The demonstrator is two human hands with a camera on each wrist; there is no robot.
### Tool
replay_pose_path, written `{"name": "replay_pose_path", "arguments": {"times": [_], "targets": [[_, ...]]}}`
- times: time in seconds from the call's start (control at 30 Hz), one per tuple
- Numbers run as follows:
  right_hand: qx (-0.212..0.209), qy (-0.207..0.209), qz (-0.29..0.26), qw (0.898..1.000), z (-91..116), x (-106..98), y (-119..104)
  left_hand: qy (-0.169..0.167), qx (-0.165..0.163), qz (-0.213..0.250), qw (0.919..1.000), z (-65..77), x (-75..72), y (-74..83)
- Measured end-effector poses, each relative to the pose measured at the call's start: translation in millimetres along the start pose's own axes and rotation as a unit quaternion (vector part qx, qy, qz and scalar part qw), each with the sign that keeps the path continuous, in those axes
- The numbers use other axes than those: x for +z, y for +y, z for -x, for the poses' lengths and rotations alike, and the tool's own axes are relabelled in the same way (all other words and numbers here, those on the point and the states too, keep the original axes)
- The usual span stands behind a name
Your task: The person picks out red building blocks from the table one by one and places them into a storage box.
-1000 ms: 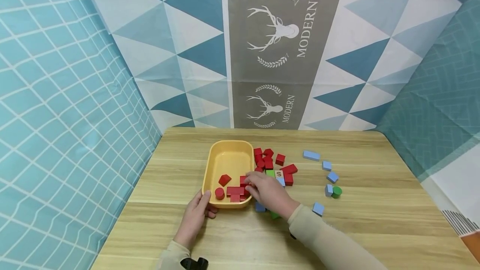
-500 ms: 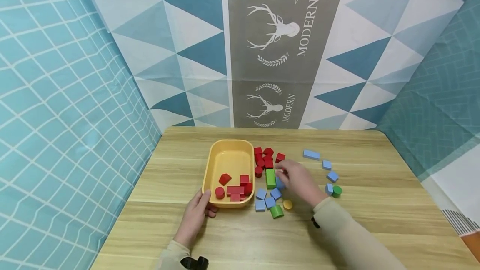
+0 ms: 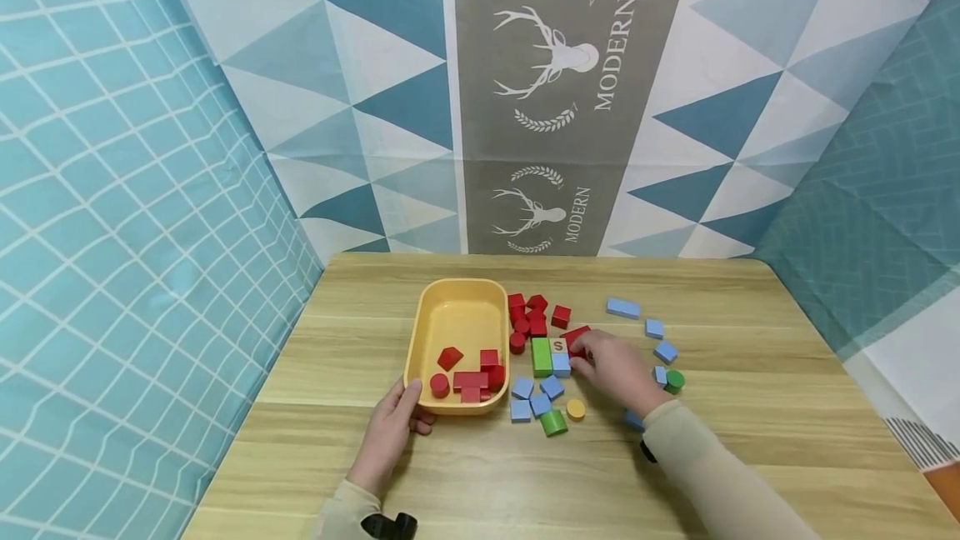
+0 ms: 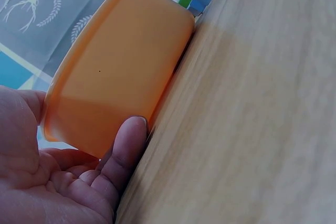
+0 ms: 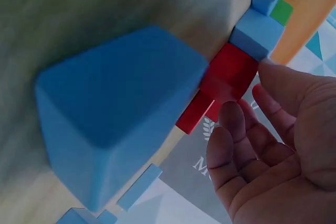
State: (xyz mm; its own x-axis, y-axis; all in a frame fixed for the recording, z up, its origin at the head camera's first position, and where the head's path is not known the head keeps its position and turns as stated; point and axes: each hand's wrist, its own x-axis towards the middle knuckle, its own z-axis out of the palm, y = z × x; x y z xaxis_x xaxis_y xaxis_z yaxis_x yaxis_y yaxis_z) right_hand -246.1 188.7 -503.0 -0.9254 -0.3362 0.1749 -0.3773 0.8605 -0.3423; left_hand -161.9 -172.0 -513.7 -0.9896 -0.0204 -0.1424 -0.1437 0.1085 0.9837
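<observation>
The left hand (image 3: 393,419) still grips the near left corner of the yellow tray (image 3: 456,319). The right hand (image 3: 617,367), over the tray a second ago, now sits half-curled at a red block (image 5: 230,72) farther right; whether it holds it, I cannot tell.

Bare hands (image 3: 389,426), long cream sleeves (image 3: 716,473), black strapped device (image 3: 390,527) at left wrist, black piece (image 3: 648,451) at right
</observation>
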Motion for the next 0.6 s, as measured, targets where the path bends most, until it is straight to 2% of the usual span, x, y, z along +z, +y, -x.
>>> {"name": "replay_pose_path", "arguments": {"times": [0.1, 0.6], "targets": [[-0.015, 0.014, 0.011, 1.000, 2, 5, 2, -0.006, -0.003, -0.003, 1.0000, 8.8, 2.5, 16.2], [-0.006, 0.006, 0.015, 1.000, 4, 6, -3, 0.001, -0.005, -0.009, 0.9999, 9.6, 2.9, 17.1]]}}
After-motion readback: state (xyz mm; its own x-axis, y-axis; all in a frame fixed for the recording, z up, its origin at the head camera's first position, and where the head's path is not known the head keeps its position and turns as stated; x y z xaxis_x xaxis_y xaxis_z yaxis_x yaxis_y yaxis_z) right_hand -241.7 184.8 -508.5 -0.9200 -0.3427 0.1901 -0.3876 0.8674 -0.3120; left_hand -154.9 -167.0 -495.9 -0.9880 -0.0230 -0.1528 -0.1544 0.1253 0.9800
